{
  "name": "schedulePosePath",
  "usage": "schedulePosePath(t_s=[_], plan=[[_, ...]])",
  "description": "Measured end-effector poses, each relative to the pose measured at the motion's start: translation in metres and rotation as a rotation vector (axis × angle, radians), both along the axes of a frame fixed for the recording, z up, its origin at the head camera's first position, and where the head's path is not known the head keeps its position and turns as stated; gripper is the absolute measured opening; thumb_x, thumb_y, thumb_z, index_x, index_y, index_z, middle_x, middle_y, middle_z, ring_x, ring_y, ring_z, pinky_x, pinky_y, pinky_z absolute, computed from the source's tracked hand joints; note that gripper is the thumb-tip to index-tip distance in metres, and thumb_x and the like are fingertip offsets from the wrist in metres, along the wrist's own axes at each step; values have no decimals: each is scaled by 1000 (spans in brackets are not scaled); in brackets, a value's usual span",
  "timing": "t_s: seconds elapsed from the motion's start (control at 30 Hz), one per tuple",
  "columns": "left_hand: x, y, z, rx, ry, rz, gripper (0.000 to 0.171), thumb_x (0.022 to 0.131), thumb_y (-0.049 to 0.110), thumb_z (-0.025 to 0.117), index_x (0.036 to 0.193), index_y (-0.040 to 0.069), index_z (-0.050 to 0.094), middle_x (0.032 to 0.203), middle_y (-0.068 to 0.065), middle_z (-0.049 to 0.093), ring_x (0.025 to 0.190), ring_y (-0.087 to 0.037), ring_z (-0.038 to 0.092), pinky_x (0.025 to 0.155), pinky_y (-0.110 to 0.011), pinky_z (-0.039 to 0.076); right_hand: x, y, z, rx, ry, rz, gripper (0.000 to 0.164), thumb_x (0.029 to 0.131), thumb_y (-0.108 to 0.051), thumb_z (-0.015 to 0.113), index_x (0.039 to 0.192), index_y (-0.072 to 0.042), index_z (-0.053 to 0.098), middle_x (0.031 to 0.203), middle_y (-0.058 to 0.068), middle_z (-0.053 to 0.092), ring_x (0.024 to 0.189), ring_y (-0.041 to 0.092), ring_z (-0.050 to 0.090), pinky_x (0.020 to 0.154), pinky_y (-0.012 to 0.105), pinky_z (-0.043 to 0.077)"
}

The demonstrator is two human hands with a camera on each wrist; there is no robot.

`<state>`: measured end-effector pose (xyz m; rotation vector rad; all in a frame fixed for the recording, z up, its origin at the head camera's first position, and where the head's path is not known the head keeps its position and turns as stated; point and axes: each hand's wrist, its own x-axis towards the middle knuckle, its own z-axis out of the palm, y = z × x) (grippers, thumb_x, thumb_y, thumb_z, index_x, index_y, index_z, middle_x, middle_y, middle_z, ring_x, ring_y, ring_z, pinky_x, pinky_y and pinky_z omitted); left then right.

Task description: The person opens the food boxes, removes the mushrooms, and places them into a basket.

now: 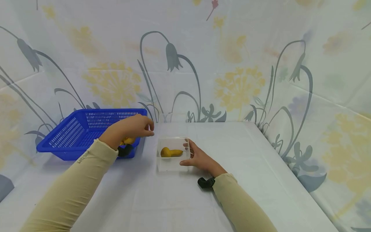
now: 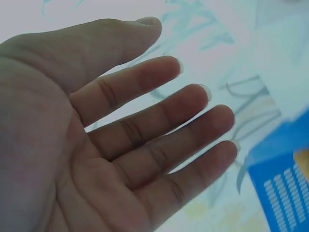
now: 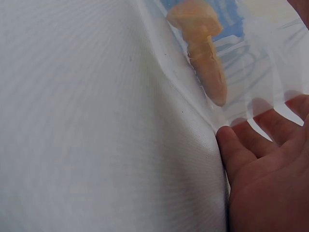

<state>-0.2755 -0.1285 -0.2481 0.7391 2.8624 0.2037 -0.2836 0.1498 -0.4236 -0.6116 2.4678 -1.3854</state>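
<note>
A clear plastic box [image 1: 173, 165] stands on the white-covered table. In it lies a yellow-brown mushroom [image 1: 171, 152], cap to the left and stem to the right. My right hand [image 1: 200, 158] grips the box at its right side, thumb at the near corner; in the right wrist view the fingertips [image 3: 264, 108] press against the clear wall. Beside the right edge of the blue basket [image 1: 65, 147], my left hand [image 1: 134, 125] is raised, with fingers loosely bent in the head view. The left wrist view has its palm [image 2: 82, 164] bare and nothing held.
More yellow-brown pieces [image 1: 128, 140] lie in the basket's right end, partly hidden by the left wrist. A flower-printed cloth [image 1: 188, 64] hangs behind the table [image 1: 243, 154]. A grey object [image 1: 5, 187] shows at the left edge.
</note>
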Motion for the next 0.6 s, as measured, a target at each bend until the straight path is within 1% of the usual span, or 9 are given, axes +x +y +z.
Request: schedulePosePath(t_s=[0.13,0.33,0.43,0.6], plan=[[-3,17,-9,15,-35,-11,23,94,29,63,109,13,67,96,-5,67,84,-19,61,78,-31,57,1,0,1,-17,-1,9,107,78,-31,81,156,-23,8,157,3,31,147,23,28,118,44,30],[-10,39,-25,40,-52,-76,21,93,27,63,109,14,67,92,-3,66,82,-17,59,71,-26,54,1,0,0,-44,-18,1,107,78,-31,81,156,-25,9,155,1,33,146,22,31,117,43,31],[-13,49,-31,33,-63,-95,21,93,27,64,109,14,68,92,-2,66,82,-17,58,73,-27,54,0,0,-1,-51,-17,-1,107,77,-31,82,156,-25,10,155,0,33,145,22,31,117,43,32],[-17,64,-41,30,-126,-88,22,92,25,65,111,14,69,95,-2,67,83,-15,60,77,-28,56,0,1,0,-38,-8,7,106,78,-30,81,156,-24,9,156,1,33,146,22,31,117,43,32]])
